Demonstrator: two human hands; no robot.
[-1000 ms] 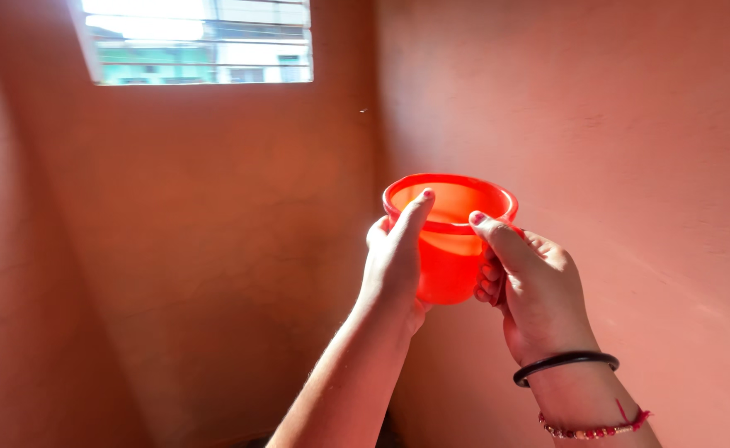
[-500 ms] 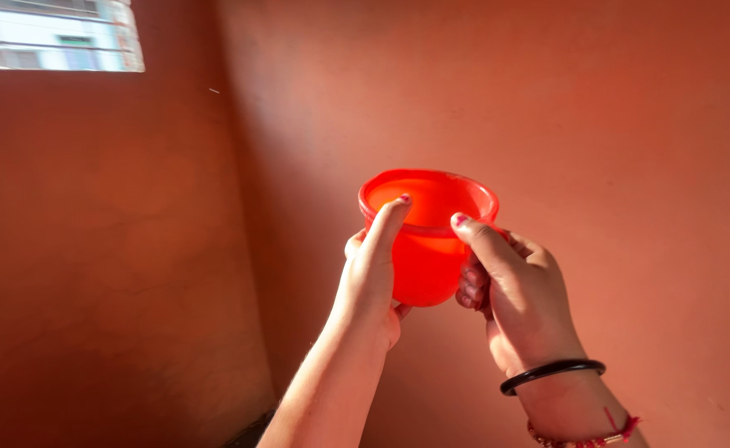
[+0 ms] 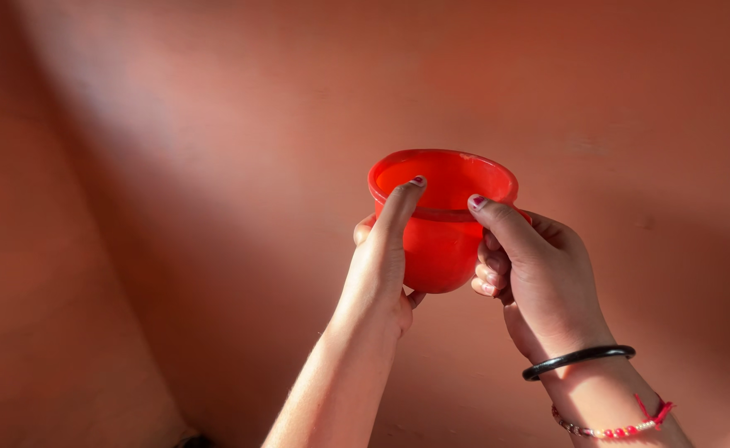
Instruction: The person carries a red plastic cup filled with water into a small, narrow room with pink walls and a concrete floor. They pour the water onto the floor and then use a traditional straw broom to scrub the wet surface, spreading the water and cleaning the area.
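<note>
Left hand (image 3: 384, 259), just left of the frame's centre, is wrapped round the near-left side of a bright red plastic mug (image 3: 441, 217) – palm against the wall, thumb laid straight up to the rim, the other fingers curled out of sight behind. Both arms rise from the bottom edge, so the mug sits raised in the middle of the frame, a little right of centre, upright and tipped slightly toward the camera, with part of its inside showing; whether anything is in it cannot be told. Right hand (image 3: 539, 278) closes on the mug's right side, thumb pressed along the band under the rim, fingers folded in, apparently round a handle that the hand mostly hides. Lower right, that wrist carries a black bangle (image 3: 579, 361) and below it a thin beaded bracelet (image 3: 618, 427) with a red thread.

To hold it well – my judgement – both thumbs should stay below the lip, not over it, and the two palms should press evenly so the mug keeps level. Behind it all is only a terracotta wall (image 3: 174, 166), sunlit in a slanting band on the left
</note>
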